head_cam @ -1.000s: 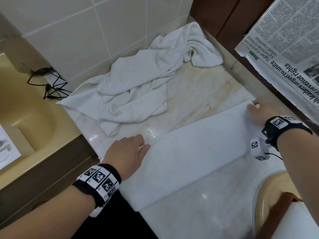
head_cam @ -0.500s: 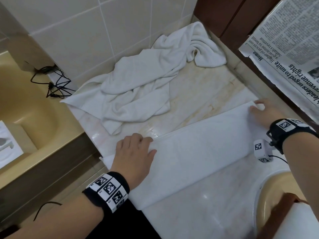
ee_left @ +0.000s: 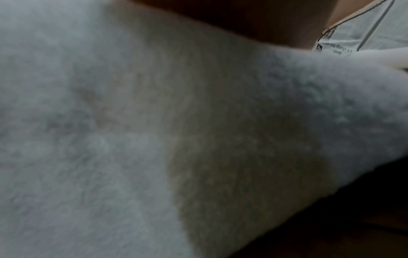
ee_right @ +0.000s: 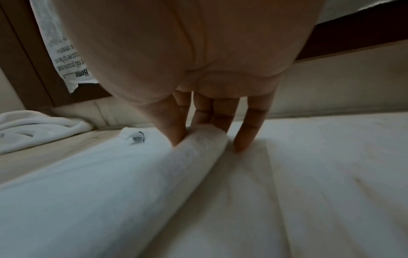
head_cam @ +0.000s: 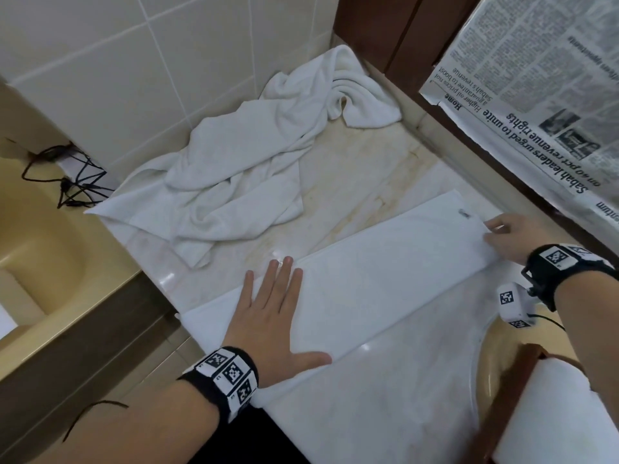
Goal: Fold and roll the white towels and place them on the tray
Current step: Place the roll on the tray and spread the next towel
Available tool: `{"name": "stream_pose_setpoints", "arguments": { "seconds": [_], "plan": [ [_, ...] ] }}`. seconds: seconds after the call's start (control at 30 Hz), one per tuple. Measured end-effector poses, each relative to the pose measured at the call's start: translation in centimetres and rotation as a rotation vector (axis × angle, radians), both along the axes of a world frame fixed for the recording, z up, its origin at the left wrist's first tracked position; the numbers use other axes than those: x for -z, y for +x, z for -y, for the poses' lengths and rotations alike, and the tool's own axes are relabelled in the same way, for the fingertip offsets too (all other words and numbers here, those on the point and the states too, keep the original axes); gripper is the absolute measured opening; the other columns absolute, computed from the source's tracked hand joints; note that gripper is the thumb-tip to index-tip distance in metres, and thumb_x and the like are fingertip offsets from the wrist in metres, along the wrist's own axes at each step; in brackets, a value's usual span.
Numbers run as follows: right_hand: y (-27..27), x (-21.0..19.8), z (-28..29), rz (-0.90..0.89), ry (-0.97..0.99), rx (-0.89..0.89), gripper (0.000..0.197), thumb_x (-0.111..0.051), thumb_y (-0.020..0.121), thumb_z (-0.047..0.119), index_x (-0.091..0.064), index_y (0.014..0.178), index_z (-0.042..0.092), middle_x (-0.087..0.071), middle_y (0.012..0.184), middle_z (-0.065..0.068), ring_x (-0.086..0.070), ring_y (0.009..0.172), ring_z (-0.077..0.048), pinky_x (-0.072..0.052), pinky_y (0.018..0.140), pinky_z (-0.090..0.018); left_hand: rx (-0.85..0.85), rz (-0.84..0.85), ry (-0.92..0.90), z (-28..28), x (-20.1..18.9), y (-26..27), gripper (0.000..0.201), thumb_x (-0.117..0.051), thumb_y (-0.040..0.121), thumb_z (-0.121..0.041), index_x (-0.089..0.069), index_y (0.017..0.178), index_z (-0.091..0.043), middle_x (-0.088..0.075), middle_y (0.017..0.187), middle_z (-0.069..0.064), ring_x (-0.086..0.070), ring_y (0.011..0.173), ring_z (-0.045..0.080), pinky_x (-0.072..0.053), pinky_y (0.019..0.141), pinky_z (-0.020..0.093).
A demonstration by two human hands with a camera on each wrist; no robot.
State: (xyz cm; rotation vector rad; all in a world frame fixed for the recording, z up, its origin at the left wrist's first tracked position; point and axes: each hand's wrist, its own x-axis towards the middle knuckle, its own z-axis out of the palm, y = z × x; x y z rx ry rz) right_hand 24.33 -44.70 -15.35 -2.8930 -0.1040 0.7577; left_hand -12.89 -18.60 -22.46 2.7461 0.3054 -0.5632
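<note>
A folded white towel [head_cam: 385, 276] lies as a long strip slanting across the marble counter [head_cam: 361, 182]. My left hand [head_cam: 274, 296] rests flat on its left part, fingers straight and spread; in the left wrist view the towel [ee_left: 132, 139] fills the frame, blurred. My right hand [head_cam: 495, 231] holds the strip's right end. In the right wrist view that hand [ee_right: 198, 136] pinches the towel's edge [ee_right: 198, 148] between thumb and fingers, beside a small label [ee_right: 137, 137]. A crumpled white towel [head_cam: 234, 172] lies at the back by the tiled wall. A rolled white towel [head_cam: 562, 416] sits on a brown tray [head_cam: 526, 360] at the lower right.
A beige basin [head_cam: 33, 262] and a tangle of black cable [head_cam: 73, 182] are on the left. Newspaper [head_cam: 536, 95] covers the wood-framed panel on the right. A second beige basin rim [head_cam: 482, 363] curves at the lower right, beside the tray.
My left hand has gone from curled fingers at the towel's far edge to lying flat and spread on the strip. The right hand has stayed at the right end.
</note>
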Motion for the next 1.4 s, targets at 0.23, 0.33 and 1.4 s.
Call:
{"name": "stream_pose_setpoints", "arguments": {
  "seconds": [0.23, 0.33, 1.4],
  "plan": [
    [-1.1, 0.7, -1.3, 0.183, -0.028, 0.028, 0.033, -0.054, 0.098, 0.014, -0.059, 0.129, 0.024, -0.060, 0.128, -0.016, -0.060, 0.091, -0.033, -0.046, 0.076, -0.036, -0.004, 0.010, -0.022, 0.1, -0.3, 0.0, 0.151, -0.022, 0.055, -0.111, 0.020, 0.159, -0.009, 0.034, 0.164, 0.012, 0.033, 0.151, 0.028, 0.008, 0.122, 0.062],
    [-4.4, 0.7, -4.1, 0.206, 0.009, -0.112, 0.049, -0.061, 0.095, 0.035, -0.047, 0.142, 0.032, -0.041, 0.146, -0.016, -0.054, 0.118, -0.040, -0.051, 0.093, -0.050, -0.004, 0.020, -0.024, 0.0, -0.2, 0.0, 0.150, -0.021, 0.056, -0.111, 0.013, 0.161, -0.009, 0.028, 0.166, 0.013, 0.027, 0.153, 0.029, 0.005, 0.122, 0.063],
    [-9.3, 4.0, -8.0, -0.176, -0.155, -0.410, 0.121, -0.059, 0.058, 0.097, 0.018, 0.146, 0.065, 0.027, 0.164, 0.014, 0.013, 0.149, -0.056, -0.027, 0.107, -0.080, 0.054, 0.014, -0.024, -1.0, -0.2, -0.8, 0.139, -0.024, 0.069, -0.104, 0.023, 0.157, -0.008, 0.039, 0.162, 0.007, 0.037, 0.149, 0.022, 0.009, 0.125, 0.053]
  ]
}}
